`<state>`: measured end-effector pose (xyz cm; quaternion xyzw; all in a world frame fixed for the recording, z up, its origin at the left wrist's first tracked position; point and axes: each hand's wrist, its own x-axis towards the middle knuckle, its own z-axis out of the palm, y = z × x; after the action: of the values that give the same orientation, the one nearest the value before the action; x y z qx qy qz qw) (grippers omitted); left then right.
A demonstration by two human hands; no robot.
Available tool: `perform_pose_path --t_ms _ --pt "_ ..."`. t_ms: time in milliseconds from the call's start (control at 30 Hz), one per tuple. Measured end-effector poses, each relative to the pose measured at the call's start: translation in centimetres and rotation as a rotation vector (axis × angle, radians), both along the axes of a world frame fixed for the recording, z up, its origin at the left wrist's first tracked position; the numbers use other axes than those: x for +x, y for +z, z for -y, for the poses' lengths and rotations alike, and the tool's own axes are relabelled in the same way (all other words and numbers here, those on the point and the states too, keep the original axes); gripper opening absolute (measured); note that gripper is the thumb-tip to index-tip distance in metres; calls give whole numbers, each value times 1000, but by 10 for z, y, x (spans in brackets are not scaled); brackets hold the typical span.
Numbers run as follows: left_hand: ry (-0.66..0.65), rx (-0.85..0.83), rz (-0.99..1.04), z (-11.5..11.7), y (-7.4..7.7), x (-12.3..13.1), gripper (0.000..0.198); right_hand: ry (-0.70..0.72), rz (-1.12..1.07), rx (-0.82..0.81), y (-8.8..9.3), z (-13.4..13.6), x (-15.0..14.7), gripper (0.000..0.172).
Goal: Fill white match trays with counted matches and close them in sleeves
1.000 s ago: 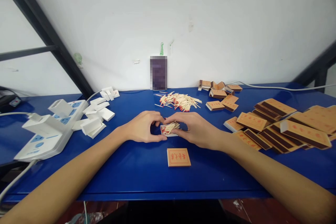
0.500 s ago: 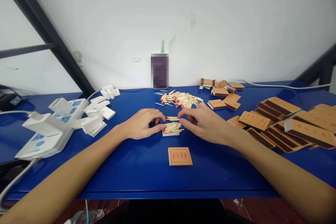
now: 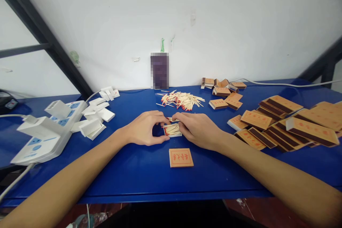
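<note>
A small white matchbox tray [image 3: 172,130] full of red-tipped matches lies on the blue table [image 3: 139,171] between my hands. My left hand [image 3: 145,127] curls round its left end, thumb and fingers pinched on the tray. On the tray's right end rests my right hand [image 3: 196,130], whose fingers press down on the matches and hold a few loose ones just behind the tray. An orange matchbox sleeve [image 3: 181,157] lies flat in front of the tray, closer to me.
A loose pile of matches [image 3: 181,100] lies behind the hands. Several orange matchboxes [image 3: 278,121] are heaped at the right, more [image 3: 224,92] at the back. White empty trays [image 3: 97,115] and white power strips [image 3: 45,128] lie at the left.
My right hand lifted off the tray, reached back, and has come down on the tray's right end again with a few matches. My left hand stayed on the tray.
</note>
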<state>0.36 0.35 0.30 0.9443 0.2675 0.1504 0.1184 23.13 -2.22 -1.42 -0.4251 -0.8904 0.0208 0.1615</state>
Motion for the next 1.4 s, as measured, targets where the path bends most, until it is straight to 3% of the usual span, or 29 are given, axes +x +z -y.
perform_pose_path --t_ms 200,300,600,867,1400 --pt "-5 -23 25 -2 2 -3 38 27 -97 7 2 -2 4 25" --pt "11 -33 44 -4 2 -6 29 47 -144 2 4 -2 6 23" --pt "45 -69 35 -5 1 -3 22 58 -62 -8 0 1 -1 20" --pt "82 -178 86 -6 -2 0 27 93 -129 -78 3 1 -1 27" --pt "111 -309 157 -6 -8 4 22 183 -190 -118 -1 2 -1 19"
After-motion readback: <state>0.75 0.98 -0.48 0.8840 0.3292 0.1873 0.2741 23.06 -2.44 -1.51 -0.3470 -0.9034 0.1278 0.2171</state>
